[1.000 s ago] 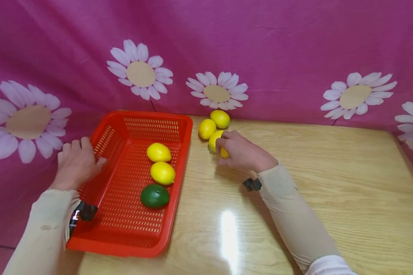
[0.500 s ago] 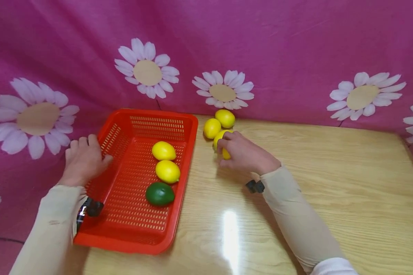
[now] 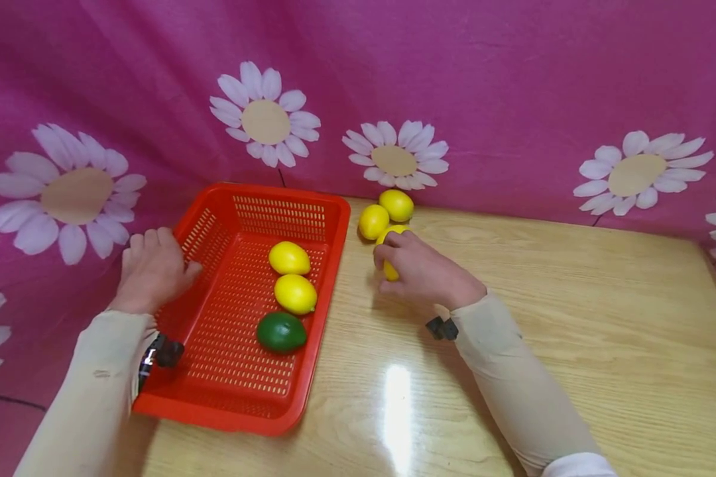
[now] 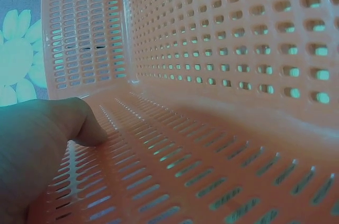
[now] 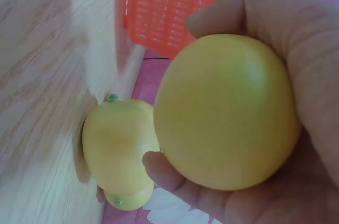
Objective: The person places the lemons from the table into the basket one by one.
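My right hand [image 3: 426, 268] grips a yellow lemon [image 5: 228, 113] between thumb and fingers, just right of the red basket. In the head view the fingers cover part of that lemon. Behind it two more lemons, a nearer one [image 3: 373, 222] and a farther one [image 3: 396, 205], lie against each other on the table. My left hand [image 3: 155, 268] holds the left rim of the basket [image 3: 334, 285], with the thumb [image 4: 79, 123] inside the wall. The outer fingertips are hidden. Two lemons [image 3: 289, 258] [image 3: 296, 294] and a dark green oval fruit [image 3: 281, 332] line the basket's right side.
The pale wooden table [image 3: 543, 318] extends to the right of the basket. A magenta cloth [image 3: 489, 86] with white daisies hangs behind the table and down its left side. Small black cameras [image 3: 441, 328] are worn at both wrists.
The head view has turned slightly, so basket, lemons and cloth appear farther right. Both hands keep their hold, the left on the rim and the right on the lemon.
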Motion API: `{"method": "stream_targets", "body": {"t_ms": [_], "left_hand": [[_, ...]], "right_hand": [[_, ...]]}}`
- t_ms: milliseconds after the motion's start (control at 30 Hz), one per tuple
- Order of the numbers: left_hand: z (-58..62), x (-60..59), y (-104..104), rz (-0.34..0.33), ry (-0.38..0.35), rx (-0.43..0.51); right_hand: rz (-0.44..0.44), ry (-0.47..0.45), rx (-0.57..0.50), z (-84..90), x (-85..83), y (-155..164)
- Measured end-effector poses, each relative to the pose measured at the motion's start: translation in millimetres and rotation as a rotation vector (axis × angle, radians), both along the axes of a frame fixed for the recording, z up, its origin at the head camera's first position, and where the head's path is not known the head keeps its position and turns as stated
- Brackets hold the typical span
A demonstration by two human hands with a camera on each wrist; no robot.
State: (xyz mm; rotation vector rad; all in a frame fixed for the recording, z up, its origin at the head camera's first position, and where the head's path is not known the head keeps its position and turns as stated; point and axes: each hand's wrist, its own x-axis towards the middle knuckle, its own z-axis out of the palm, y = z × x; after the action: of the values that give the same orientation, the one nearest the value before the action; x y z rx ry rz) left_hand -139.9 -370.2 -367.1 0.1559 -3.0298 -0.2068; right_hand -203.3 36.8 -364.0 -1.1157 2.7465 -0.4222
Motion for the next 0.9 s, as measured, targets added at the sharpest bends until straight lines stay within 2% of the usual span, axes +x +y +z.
{"method": "stream_targets", "body": {"t_ms": [200,467,900], "left_hand": [[0.7,-0.4,0.7,-0.001,0.000,0.002],[1.8,0.1,0.1,0.012,-0.019,0.030],[0.3,-1.0,0.7,0.004,0.000,0.001]], "right_hand": [[0.008,0.002,0.008,0.8,3.6,-1.8],[0.048,0.049,-0.008,3.0,8.2,-5.6],[0.075,0.072,-0.020,9.4,15.9,-16.1]]}}
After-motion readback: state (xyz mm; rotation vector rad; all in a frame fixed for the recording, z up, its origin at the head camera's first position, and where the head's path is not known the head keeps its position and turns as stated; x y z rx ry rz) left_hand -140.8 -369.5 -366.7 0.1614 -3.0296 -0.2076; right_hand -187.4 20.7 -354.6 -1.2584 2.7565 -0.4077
